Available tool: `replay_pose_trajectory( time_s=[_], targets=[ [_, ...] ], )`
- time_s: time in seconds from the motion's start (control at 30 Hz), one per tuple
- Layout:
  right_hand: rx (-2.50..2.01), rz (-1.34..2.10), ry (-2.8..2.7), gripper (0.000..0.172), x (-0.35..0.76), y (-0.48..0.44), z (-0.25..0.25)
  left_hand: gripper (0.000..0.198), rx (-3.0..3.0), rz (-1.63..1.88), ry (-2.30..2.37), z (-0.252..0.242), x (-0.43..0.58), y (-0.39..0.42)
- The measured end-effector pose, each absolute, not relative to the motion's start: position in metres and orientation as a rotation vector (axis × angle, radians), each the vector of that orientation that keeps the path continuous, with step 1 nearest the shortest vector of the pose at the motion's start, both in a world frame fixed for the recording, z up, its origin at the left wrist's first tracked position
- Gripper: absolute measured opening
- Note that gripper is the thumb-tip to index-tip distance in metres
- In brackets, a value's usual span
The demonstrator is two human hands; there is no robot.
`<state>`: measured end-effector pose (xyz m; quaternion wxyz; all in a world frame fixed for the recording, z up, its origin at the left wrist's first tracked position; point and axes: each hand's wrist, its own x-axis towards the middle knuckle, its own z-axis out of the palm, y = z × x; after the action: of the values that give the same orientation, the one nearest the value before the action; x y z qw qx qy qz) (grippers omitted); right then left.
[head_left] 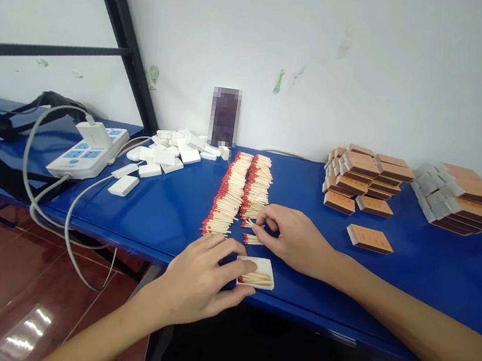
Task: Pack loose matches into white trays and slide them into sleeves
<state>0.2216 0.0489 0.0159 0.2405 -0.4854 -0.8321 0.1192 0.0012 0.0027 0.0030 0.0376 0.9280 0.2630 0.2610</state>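
At the table's front edge, my left hand (206, 276) is closed on a small white matchbox tray (264, 264), thumb on the near side and fingers over its left end. Several red-tipped matches (260, 279) lie inside the tray, along its near side. Just beyond it, my right hand (289, 234) pinches matches (250, 223) at the near end of the right-hand match row (258, 186). A small separate bunch of matches (251, 239) lies under that hand. Left of it runs a second long match row (228, 193).
White matchbox trays (164, 157) lie heaped at the back left, near a power strip (89, 151) with looping cables. Orange matchboxes (360, 166) are stacked at the back right, with larger packs (465, 198) beyond. One matchbox (370, 239) lies alone. A pixelated dark rectangle (225, 116) stands against the wall.
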Motion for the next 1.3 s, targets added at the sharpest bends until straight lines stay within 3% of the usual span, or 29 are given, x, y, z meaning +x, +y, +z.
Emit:
replay_pose_trajectory(
  time_s=[1.3],
  targets=[
    [-1.301, 0.428, -2.341, 0.012, 0.231, 0.054, 0.020, 0.020, 2.847, 0.820, 0.808, 0.004, 0.000, 0.001]
  ],
)
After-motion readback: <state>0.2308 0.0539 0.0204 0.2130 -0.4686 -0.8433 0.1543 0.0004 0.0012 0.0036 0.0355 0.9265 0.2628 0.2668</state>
